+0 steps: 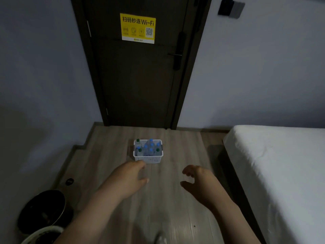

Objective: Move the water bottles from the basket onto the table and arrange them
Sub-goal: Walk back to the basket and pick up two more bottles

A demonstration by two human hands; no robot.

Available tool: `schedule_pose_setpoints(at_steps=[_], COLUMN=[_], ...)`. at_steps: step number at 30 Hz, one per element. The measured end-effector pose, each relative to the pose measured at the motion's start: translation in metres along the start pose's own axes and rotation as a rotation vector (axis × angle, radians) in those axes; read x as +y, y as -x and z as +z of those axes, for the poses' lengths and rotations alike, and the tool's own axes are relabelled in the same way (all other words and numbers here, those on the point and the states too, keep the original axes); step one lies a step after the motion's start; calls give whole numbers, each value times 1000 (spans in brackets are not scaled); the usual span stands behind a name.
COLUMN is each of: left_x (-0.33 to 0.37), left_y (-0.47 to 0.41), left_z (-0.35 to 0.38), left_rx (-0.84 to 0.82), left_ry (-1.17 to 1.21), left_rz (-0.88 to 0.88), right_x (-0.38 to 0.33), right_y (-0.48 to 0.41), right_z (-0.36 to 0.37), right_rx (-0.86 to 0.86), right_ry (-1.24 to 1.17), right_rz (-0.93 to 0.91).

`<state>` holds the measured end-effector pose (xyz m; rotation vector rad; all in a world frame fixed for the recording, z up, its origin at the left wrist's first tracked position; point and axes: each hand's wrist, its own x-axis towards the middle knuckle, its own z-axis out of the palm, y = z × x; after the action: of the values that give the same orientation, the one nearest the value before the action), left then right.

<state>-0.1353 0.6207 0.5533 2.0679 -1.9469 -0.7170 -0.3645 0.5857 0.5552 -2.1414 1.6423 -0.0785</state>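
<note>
A small white plastic basket (pixel 148 159) stands on the wooden floor in front of a dark door. Several clear water bottles (pixel 148 150) with blue and green caps stand upright inside it. My left hand (pixel 129 177) reaches forward, fingers spread, its fingertips just short of the basket's near left corner. My right hand (pixel 197 180) hovers lower right of the basket, fingers curled apart and holding nothing. No table is in view.
A bed with a white sheet (pixel 279 173) fills the right side, its dark frame along the floor. A black bin (pixel 42 210) and a second round bin rim (pixel 42 235) sit at the lower left. The closed door (pixel 139 76) carries a yellow Wi-Fi sign.
</note>
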Motion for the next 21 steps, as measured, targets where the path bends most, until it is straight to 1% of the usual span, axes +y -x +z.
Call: schedule_pose_setpoints(at_steps=[7, 12, 16, 21], left_x=[-6, -2, -10, -31], left_y=[-130, -209, -254, -302], left_z=[-16, -31, -36, -39], left_rx=[6, 21, -2, -8], left_ry=[-1, 53, 77, 118], left_rz=[-54, -108, -150, -159], right_x=[26, 45, 51, 54], right_y=[-145, -234, -289, -341], right_z=[-17, -38, -43, -34], right_rx=[-37, -75, -126, -196], right_ry=[9, 2, 20, 33], right_rz=[-62, -93, -105, -100])
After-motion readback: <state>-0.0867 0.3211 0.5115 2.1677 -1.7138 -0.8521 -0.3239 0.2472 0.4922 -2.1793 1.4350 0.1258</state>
